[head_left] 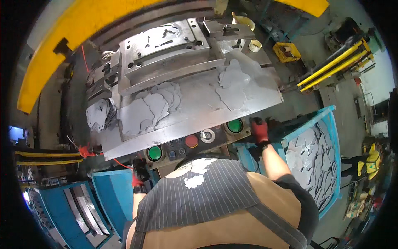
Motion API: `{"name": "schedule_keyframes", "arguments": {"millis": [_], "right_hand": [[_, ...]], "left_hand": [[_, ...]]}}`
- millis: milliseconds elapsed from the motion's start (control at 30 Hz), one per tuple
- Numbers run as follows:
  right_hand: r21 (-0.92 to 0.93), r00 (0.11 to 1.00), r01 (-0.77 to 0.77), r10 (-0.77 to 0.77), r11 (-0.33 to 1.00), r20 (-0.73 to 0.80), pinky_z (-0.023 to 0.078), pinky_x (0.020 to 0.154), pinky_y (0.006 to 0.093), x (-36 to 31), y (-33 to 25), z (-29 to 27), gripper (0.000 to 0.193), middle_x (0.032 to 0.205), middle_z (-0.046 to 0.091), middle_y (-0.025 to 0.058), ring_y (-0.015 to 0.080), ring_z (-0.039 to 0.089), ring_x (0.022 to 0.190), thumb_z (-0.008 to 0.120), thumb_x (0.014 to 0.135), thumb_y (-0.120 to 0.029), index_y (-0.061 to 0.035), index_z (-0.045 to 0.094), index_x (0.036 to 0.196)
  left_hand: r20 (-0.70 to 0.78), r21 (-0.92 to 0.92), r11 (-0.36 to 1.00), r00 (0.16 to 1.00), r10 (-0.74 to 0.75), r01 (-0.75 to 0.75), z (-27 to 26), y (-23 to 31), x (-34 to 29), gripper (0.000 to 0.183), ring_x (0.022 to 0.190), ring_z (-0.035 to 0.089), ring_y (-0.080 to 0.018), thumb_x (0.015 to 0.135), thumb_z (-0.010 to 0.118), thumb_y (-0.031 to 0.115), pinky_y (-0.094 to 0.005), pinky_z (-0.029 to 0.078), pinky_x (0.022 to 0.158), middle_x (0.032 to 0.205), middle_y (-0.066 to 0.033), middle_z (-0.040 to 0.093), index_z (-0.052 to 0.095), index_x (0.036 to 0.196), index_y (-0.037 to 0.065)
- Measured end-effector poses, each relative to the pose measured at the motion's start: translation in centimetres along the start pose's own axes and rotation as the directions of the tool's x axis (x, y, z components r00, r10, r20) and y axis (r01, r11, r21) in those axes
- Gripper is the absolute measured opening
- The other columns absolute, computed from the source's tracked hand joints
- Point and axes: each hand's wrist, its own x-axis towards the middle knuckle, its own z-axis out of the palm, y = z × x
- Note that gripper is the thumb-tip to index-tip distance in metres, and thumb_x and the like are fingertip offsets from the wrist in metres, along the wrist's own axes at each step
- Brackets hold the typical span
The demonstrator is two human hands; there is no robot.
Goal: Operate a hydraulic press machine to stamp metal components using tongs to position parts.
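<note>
My right hand (pixel 259 130), in a red and black glove, is beside the right end of the control panel (pixel 179 143), next to a green push button (pixel 234 125). Below the panel's left end, close to the other green button (pixel 154 153), is my left hand (pixel 140 176), gloved the same way. The fingers of both hands are too dark and small to make out. Flat grey metal blanks lie on the steel press table in a fanned pile (pixel 149 106), with a few more (pixel 233 85) toward the right. Behind them sits a steel die (pixel 166 45) with cut-out shapes.
A blue bin (pixel 334 145) full of grey metal pieces stands at my right. Stacked holed plates (pixel 98 115) sit at the table's left end. Blue bins (pixel 110 186) stand at my left. Yellow press framework (pixel 89 20) arches overhead. A person in yellow (pixel 371 162) is far right.
</note>
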Motion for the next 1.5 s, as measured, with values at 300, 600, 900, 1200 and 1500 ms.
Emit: {"name": "schedule_keyframes", "arguments": {"millis": [300,600,900,1200,1500], "right_hand": [[-0.793,0.762,0.335,-0.641,0.508,-0.089,0.032,0.088,0.0481,3.1,-8.7,5.4,0.112,0.114,0.044,0.0237,0.0391,0.039,0.107,0.068,0.052,-0.059,0.002,0.017,0.131],[-0.367,0.694,0.574,-0.673,0.732,-0.255,0.045,0.077,0.0338,7.6,-8.1,4.8,0.101,0.118,0.044,0.0196,0.0259,0.055,0.09,0.08,0.048,-0.022,0.0013,0.024,0.129],[0.906,0.882,-0.084,-0.393,0.415,0.262,0.047,0.078,0.0316,2.5,-6.3,1.5,0.03,0.101,0.056,0.0073,0.0187,0.055,0.091,0.056,0.078,-0.01,-0.008,0.05,0.107],[0.995,0.974,-0.091,-0.213,-0.039,0.081,0.045,0.082,0.029,-2.6,3.8,-1.4,0.027,0.098,0.057,0.003,0.0149,0.054,0.087,0.055,0.082,-0.019,-0.0101,0.053,0.108],[0.959,0.946,-0.201,-0.294,-0.2,0.137,0.052,0.073,0.0348,-6.4,0.0,-2.0,0.032,0.104,0.056,0.0099,0.0212,0.059,0.086,0.055,0.083,-0.015,-0.0012,0.048,0.111]], "left_hand": [[-0.706,-0.521,0.727,0.705,-0.073,-0.447,-5.3,9.2,-7.7,0.025,0.041,0.036,-0.0101,0.083,0.045,0.038,-0.0259,0.033,0.037,0.061,0.0034,0.046,0.049,0.071,0.017],[-0.298,-0.039,0.881,0.847,0.44,-0.471,0.6,15.8,-9.6,0.025,0.066,0.056,-0.0115,0.088,0.045,0.025,-0.0232,0.044,0.056,0.084,-0.0054,0.059,0.054,0.102,0.006],[0.564,0.035,0.698,0.591,0.577,-0.715,20.0,31.4,3.1,0.035,0.105,0.046,-0.0167,0.087,0.045,0.021,-0.0302,0.04,0.084,0.114,-0.0071,0.05,0.043,0.12,0.008],[0.631,-0.208,0.884,0.633,0.448,-0.418,27.3,35.4,10.8,0.034,0.076,0.051,-0.0115,0.088,0.043,0.029,-0.0249,0.042,0.067,0.091,0.0001,0.056,0.053,0.11,0.006],[0.473,-0.179,0.839,0.703,0.531,-0.513,28.8,37.5,6.6,0.033,0.046,0.042,-0.0031,0.087,0.045,0.034,-0.019,0.031,0.04,0.072,0.0057,0.055,0.056,0.107,0.011]]}}
